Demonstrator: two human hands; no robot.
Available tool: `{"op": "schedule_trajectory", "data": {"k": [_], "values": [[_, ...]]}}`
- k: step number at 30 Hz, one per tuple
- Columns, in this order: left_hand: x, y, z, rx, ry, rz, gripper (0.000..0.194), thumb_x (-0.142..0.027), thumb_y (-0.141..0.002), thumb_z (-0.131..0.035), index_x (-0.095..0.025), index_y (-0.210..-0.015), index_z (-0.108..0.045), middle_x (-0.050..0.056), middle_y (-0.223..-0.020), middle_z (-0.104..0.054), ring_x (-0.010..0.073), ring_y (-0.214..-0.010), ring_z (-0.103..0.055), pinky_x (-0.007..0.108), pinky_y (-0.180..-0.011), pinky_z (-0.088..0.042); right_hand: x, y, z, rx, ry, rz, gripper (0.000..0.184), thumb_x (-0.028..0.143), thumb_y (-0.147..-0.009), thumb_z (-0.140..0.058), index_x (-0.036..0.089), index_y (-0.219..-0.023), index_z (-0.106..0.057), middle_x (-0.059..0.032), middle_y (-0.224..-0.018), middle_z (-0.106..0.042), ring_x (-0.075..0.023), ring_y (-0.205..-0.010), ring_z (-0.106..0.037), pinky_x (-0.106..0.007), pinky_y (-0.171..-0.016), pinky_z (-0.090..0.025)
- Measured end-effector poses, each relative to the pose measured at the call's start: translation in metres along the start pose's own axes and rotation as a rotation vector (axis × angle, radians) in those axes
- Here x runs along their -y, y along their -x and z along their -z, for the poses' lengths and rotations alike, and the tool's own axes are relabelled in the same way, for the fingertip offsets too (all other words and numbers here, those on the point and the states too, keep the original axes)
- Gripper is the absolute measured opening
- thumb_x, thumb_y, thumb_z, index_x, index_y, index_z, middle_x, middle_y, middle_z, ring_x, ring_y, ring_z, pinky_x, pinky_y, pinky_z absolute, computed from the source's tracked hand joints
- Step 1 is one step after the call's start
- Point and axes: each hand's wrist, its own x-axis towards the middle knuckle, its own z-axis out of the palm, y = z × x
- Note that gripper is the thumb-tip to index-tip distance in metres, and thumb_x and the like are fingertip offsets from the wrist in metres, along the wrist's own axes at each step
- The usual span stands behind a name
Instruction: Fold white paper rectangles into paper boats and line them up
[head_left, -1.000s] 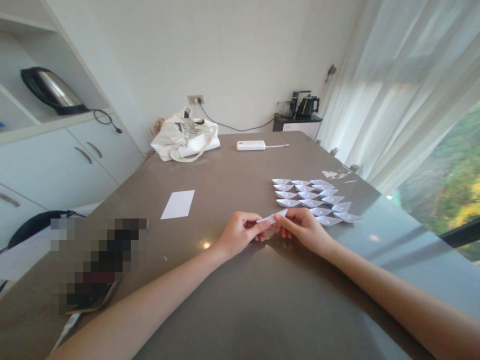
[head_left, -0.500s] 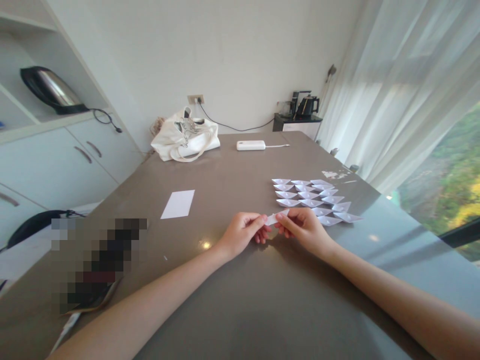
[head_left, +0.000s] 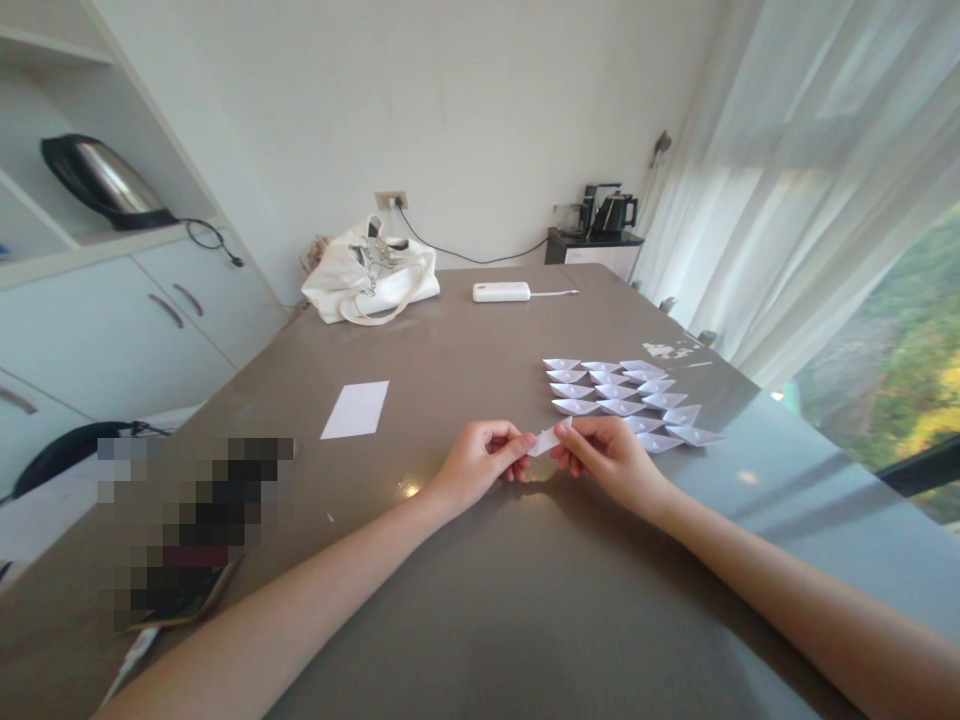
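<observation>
Between my two hands is a small white paper boat (head_left: 545,443), held a little above the table and tilted up toward the right. My left hand (head_left: 487,458) pinches its left end between thumb and fingers. At the other end, my right hand (head_left: 606,452) grips the paper near its raised tip. Just beyond my right hand, several finished paper boats (head_left: 621,407) stand in rows on the table. A flat white sheet of paper (head_left: 355,410) lies farther to the left.
On the brown table (head_left: 450,350), a white bag (head_left: 367,275) and a white power bank (head_left: 501,292) with a cable sit at the back. Paper scraps (head_left: 670,350) lie near the right edge. A blurred-out phone-like device (head_left: 199,540) is beside my left forearm.
Fingers have shifted slightly on the paper boat; more of its middle shows now, and the left fingers are curled in closer. The other things stay where they were.
</observation>
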Motion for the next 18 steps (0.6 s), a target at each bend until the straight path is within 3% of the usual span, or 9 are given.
{"op": "schedule_trajectory", "data": {"k": [4, 8, 18], "values": [[-0.0023, 0.0028, -0.0045, -0.057, -0.089, -0.110, 0.034, -0.037, -0.074, -0.071, -0.016, -0.099, -0.064, 0.005, -0.085, -0.068, 0.0131, -0.072, -0.063, 0.023, -0.066, -0.049, -0.0026, -0.0005, -0.0001, 0.028, 0.000, -0.020, 0.048, 0.057, -0.085, -0.050, 0.014, -0.066, -0.063, -0.0030, -0.056, -0.060, -0.0096, -0.044, -0.050, -0.021, -0.042, -0.038], [-0.0029, 0.0046, -0.0077, -0.065, -0.144, -0.147, 0.028, -0.037, -0.078, -0.067, -0.016, -0.097, -0.067, 0.007, -0.091, -0.071, 0.0169, -0.081, -0.067, 0.029, -0.078, -0.052, -0.0038, 0.0004, -0.0014, 0.061, -0.012, 0.015, 0.041, 0.052, -0.084, -0.054, 0.015, -0.069, -0.062, -0.0013, -0.058, -0.059, -0.0098, -0.048, -0.052, -0.021, -0.046, -0.040], [0.0001, 0.0008, -0.0026, -0.067, 0.037, -0.060, 0.036, -0.034, -0.071, -0.074, -0.012, -0.099, -0.067, 0.011, -0.097, -0.072, 0.0199, -0.087, -0.069, 0.034, -0.085, -0.054, -0.0048, -0.0003, -0.0009, 0.034, 0.077, 0.079, 0.027, 0.042, -0.085, -0.056, 0.017, -0.080, -0.064, -0.0023, -0.068, -0.062, -0.0128, -0.058, -0.055, -0.024, -0.054, -0.043]]}}
